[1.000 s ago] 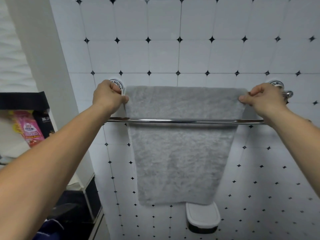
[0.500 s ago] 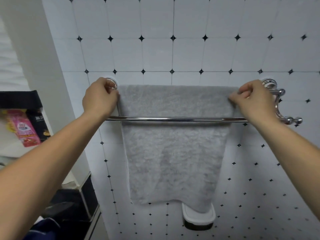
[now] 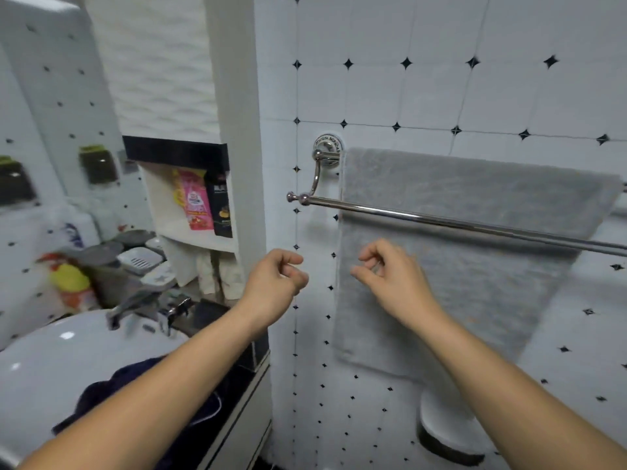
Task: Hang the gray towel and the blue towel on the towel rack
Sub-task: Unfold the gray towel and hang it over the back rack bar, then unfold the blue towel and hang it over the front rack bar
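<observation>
The gray towel (image 3: 475, 239) hangs over the back bar of the chrome towel rack (image 3: 441, 221) on the tiled wall, with the front bar bare across it. A dark blue towel (image 3: 101, 395) lies crumpled at the rim of the white sink, partly hidden under my left forearm. My left hand (image 3: 274, 286) hovers below the rack's left end, fingers loosely curled and holding nothing. Just in front of the gray towel's left edge floats my right hand (image 3: 390, 279), fingers half bent, also with nothing in it.
A white sink (image 3: 44, 361) with a chrome faucet (image 3: 135, 303) sits at lower left, with soap dishes and bottles behind it. A wall niche (image 3: 193, 205) holds pink and black packets. A white lidded bin (image 3: 444, 432) stands below the towel.
Both hands have let go of the gray towel's top corners and dropped below the rack. My view has swung left, bringing the sink and the blue towel into sight.
</observation>
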{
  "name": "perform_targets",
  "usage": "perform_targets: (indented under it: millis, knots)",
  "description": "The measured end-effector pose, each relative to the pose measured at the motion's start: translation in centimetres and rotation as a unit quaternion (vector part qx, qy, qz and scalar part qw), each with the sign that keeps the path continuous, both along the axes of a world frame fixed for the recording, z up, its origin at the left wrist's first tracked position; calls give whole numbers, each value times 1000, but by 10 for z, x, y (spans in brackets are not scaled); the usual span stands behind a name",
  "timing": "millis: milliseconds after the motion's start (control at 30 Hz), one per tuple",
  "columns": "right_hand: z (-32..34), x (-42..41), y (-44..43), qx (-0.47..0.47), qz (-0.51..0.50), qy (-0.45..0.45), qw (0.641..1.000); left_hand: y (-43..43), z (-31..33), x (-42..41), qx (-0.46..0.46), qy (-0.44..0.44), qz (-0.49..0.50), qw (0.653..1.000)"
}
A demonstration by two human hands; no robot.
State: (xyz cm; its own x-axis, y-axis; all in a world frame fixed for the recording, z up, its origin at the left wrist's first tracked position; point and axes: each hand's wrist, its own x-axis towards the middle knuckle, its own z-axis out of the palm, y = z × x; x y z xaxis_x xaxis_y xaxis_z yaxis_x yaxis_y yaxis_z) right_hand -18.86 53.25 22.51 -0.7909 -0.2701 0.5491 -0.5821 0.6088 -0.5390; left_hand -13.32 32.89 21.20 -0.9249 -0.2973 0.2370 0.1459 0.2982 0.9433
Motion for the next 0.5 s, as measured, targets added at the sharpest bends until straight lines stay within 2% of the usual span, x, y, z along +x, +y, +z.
perform_targets:
  millis: [267, 400, 500]
  knots:
    - [-82, 34, -139, 55, 121, -114, 985, -139, -91, 63, -11, -113, 110, 987]
    - [-120, 56, -210, 87, 143, -178, 970, -223, -136, 96, -92, -185, 177, 962]
    - [-158, 65, -266, 108, 125, -232, 959, -280, -171, 116, -172, -224, 181, 942]
